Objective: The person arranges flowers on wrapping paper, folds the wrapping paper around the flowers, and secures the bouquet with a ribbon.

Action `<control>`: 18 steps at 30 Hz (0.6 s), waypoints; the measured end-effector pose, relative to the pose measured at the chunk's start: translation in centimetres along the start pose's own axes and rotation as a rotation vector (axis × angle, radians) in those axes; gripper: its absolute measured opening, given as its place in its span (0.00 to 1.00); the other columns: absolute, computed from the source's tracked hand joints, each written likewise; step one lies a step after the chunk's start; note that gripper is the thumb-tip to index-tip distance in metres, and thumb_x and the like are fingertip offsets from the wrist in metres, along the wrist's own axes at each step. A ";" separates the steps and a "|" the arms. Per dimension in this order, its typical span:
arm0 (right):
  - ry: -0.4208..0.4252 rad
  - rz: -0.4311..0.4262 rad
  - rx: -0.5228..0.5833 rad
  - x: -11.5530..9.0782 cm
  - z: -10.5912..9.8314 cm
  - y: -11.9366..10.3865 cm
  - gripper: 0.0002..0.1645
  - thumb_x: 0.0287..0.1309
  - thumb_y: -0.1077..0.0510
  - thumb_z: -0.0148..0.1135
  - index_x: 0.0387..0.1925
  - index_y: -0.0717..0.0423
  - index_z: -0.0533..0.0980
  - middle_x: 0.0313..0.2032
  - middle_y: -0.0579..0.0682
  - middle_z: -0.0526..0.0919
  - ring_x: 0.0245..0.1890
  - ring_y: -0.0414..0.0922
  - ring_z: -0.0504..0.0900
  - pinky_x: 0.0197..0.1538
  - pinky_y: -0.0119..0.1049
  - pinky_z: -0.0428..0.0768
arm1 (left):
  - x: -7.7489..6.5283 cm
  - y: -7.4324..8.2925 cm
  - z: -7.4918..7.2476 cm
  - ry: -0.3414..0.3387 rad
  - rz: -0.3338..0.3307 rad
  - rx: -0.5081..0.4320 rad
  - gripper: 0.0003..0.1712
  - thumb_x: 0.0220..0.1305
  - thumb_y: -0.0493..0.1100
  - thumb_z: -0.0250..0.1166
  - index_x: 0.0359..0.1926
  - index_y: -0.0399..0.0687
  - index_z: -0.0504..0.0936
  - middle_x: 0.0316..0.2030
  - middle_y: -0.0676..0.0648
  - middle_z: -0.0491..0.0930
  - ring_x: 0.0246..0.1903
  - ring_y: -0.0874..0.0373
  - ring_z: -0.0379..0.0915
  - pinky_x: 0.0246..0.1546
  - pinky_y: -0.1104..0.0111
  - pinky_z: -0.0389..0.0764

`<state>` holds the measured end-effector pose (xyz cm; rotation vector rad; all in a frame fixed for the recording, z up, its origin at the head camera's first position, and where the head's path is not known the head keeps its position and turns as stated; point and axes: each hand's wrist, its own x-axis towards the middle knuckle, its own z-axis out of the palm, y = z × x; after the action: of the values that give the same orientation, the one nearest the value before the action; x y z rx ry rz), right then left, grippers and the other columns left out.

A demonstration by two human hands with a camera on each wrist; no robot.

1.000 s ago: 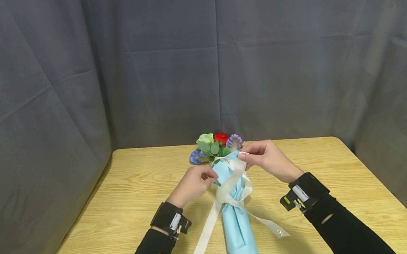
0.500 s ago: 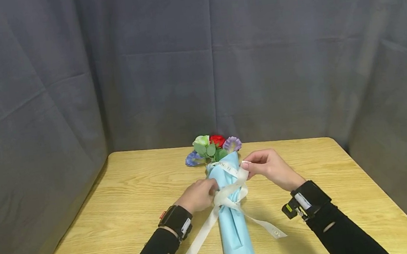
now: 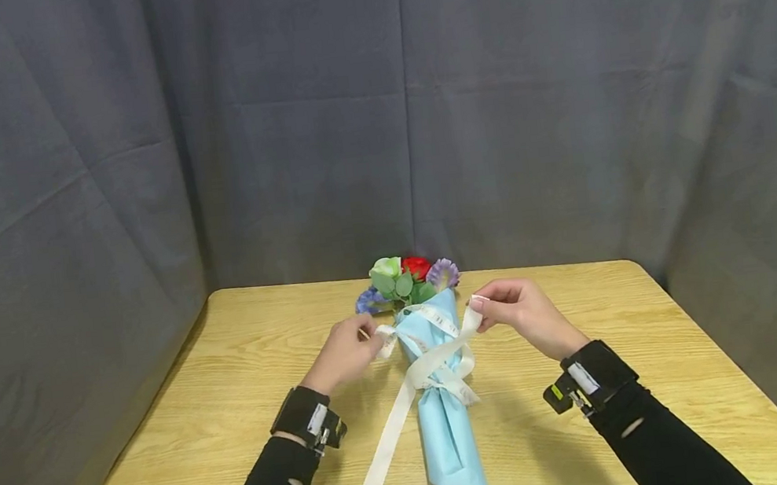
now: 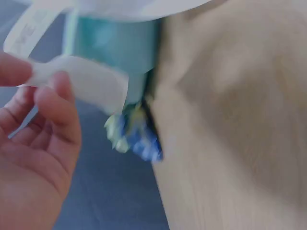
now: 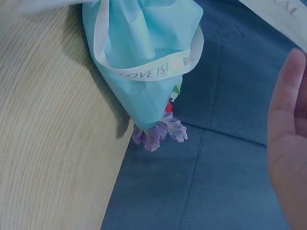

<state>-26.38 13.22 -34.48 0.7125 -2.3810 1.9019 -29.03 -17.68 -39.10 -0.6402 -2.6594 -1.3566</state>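
A bouquet wrapped in pale blue paper (image 3: 452, 441) lies lengthwise on the table, its flowers at the far end. White printed ribbon (image 3: 436, 357) crosses over the wrap in loose loops. On the left side my left hand (image 3: 345, 351) pinches a length of it; in the left wrist view that ribbon piece (image 4: 91, 79) runs from between thumb and fingers. Across the wrap, my right hand (image 3: 520, 315) pinches another ribbon end between thumb and finger. In the right wrist view a lettered loop (image 5: 158, 69) hangs around the wrap, and the right fingertips are partly cut off.
At the bouquet's top are a green-white rose (image 3: 387, 267), a red rose (image 3: 416, 266), a purple flower (image 3: 443, 273) and a blue one (image 3: 370, 300). A long ribbon tail (image 3: 385, 452) lies toward the front left. Grey curtains (image 3: 298, 125) enclose the wooden table (image 3: 245, 368).
My left hand reached in at the wrap's left side, then drew back leftward with ribbon in its fingers. The ribbon tail on the right has shortened. My right hand keeps its pinch.
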 end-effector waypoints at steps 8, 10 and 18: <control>0.094 0.034 -0.019 0.2 -0.3 0.3 0.16 0.69 0.59 0.64 0.45 0.72 0.81 0.33 0.53 0.86 0.32 0.47 0.85 0.45 0.41 0.84 | -1.2 1.4 -5.1 0.128 0.169 -0.580 0.06 0.68 0.31 0.52 0.34 0.30 0.71 0.24 0.46 0.73 0.22 0.59 0.68 0.23 0.71 0.70; 0.125 0.042 -0.030 0.2 -0.3 0.5 0.16 0.69 0.59 0.64 0.45 0.72 0.81 0.33 0.53 0.86 0.31 0.47 0.85 0.44 0.40 0.84 | -1.5 2.6 -5.9 0.105 0.250 -0.626 0.06 0.68 0.32 0.51 0.34 0.31 0.71 0.26 0.47 0.74 0.23 0.59 0.68 0.24 0.71 0.70; 0.203 0.062 -0.066 0.9 0.1 0.5 0.17 0.68 0.57 0.66 0.47 0.70 0.81 0.35 0.56 0.85 0.32 0.49 0.84 0.43 0.40 0.84 | -2.1 6.0 -6.3 -0.179 0.395 -0.651 0.07 0.65 0.32 0.50 0.31 0.33 0.74 0.27 0.48 0.76 0.25 0.56 0.69 0.26 0.69 0.73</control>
<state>-27.27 12.88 -34.69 0.4244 -2.3516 1.8104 -25.33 -20.21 -31.34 -1.3140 -1.9904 -2.0935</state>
